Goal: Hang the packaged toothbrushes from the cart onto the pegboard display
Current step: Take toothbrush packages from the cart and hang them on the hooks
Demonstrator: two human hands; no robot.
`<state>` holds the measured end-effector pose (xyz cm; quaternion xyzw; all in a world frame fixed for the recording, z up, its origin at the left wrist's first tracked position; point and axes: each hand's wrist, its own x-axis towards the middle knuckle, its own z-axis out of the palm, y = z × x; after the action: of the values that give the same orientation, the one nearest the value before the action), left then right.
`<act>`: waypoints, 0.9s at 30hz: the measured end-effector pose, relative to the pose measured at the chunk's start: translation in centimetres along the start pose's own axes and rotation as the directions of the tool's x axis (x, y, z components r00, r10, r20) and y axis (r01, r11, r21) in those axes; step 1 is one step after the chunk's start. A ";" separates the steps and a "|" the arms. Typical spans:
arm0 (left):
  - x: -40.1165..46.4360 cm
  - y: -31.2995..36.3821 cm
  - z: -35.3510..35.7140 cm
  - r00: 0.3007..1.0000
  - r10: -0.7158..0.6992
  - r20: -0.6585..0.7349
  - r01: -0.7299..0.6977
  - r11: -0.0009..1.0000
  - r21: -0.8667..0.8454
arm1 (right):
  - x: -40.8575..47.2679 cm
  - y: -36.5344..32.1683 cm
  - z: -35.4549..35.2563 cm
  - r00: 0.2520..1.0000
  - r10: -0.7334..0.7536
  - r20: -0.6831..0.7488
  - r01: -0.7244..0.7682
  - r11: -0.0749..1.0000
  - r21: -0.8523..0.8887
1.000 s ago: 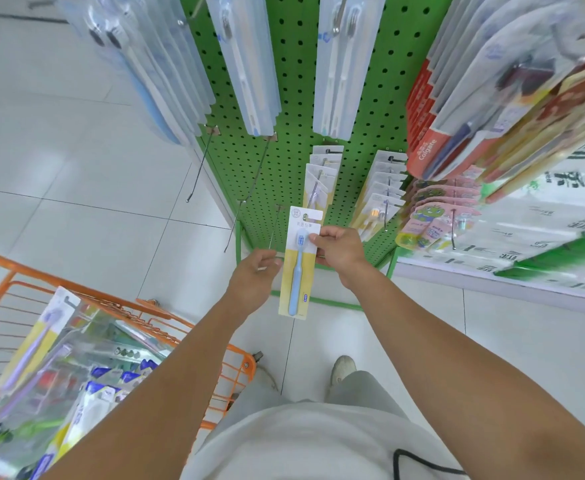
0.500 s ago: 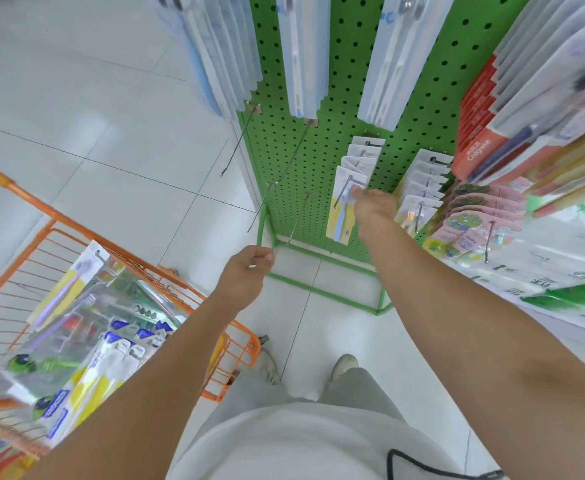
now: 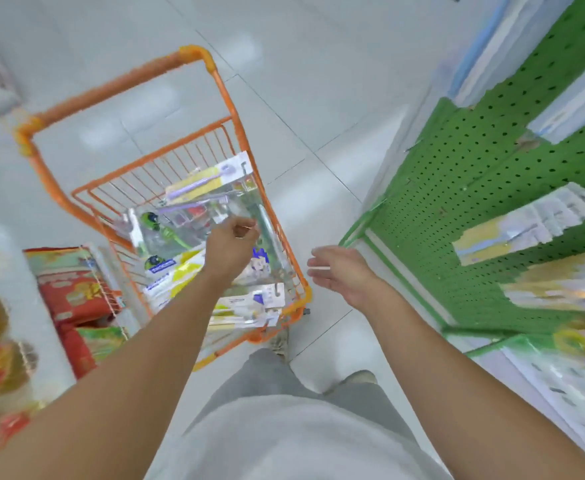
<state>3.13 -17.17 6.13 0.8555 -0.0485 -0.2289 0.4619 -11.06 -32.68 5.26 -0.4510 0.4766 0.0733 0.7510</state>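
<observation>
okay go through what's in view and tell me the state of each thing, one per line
left hand: over the cart, fingers loosely curled, holding nothing
right hand: open, empty, beside the cart
orange cart: holds packaged toothbrushes
green pegboard: some packs hanging, blurred

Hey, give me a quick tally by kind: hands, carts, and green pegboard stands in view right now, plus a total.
Hands: 2, the left hand over the cart and the right hand beside it, both holding nothing
Orange carts: 1
Green pegboard stands: 1
Total: 4
</observation>
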 end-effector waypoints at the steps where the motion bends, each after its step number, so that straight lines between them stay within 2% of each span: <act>1: 1.4 -0.8 -2.0 0.999 0.009 -0.052 -0.008 1.000 0.025 | 0.6 -1.1 2.0 0.998 -0.046 0.046 0.050 0.996 -0.075; 3: 4.2 -2.4 -5.9 0.992 0.029 -0.125 -0.018 0.996 0.088 | 2.2 -3.2 5.6 0.990 -0.132 0.038 0.137 0.968 -0.210; 6: 7.9 -3.8 -10.3 0.987 0.077 -0.144 -0.044 0.975 0.220 | 5.5 -5.7 9.7 0.969 -0.243 -0.040 0.208 0.893 -0.399; 9: 11.8 -4.6 -13.2 0.991 0.124 -0.055 -0.098 0.932 0.348 | 8.9 -7.4 13.3 0.963 -0.257 -0.079 0.195 0.871 -0.451; 14: 16.3 -5.1 -14.7 0.976 0.134 0.173 -0.199 0.867 0.457 | 13.6 -8.6 16.7 0.935 -0.319 -0.156 0.174 0.795 -0.581; 16: 17.4 -6.0 -14.3 0.951 0.085 0.298 -0.237 0.820 0.522 | 14.9 -8.4 17.2 0.932 -0.347 -0.103 0.201 0.733 -0.649; 19: 18.6 -7.6 -13.3 0.936 0.084 0.341 -0.277 0.772 0.572 | 16.2 -7.6 17.4 0.903 -0.424 0.061 0.280 0.475 -0.834; 20: 18.8 -8.0 -13.0 0.935 0.103 0.340 -0.292 0.768 0.570 | 16.5 -7.3 17.5 0.895 -0.438 0.079 0.286 0.430 -0.856; 22: 18.8 -8.6 -12.6 0.929 0.123 0.350 -0.319 0.747 0.583 | 16.8 -7.1 17.5 0.874 -0.480 0.077 0.303 0.413 -0.859; 25: 18.9 -8.8 -12.2 0.931 0.182 0.316 -0.344 0.729 0.592 | 16.9 -7.7 17.4 0.804 -0.583 0.115 0.406 0.397 -0.823; 27: 19.3 -8.6 -12.5 0.937 0.234 0.259 -0.343 0.752 0.563 | 16.6 -9.0 17.6 0.781 -0.613 0.120 0.467 0.444 -0.765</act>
<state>24.65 -8.41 -1.67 0.9161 -0.2898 -0.2004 0.1912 14.11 -30.08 0.14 -0.8548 0.2937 -0.0175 0.4275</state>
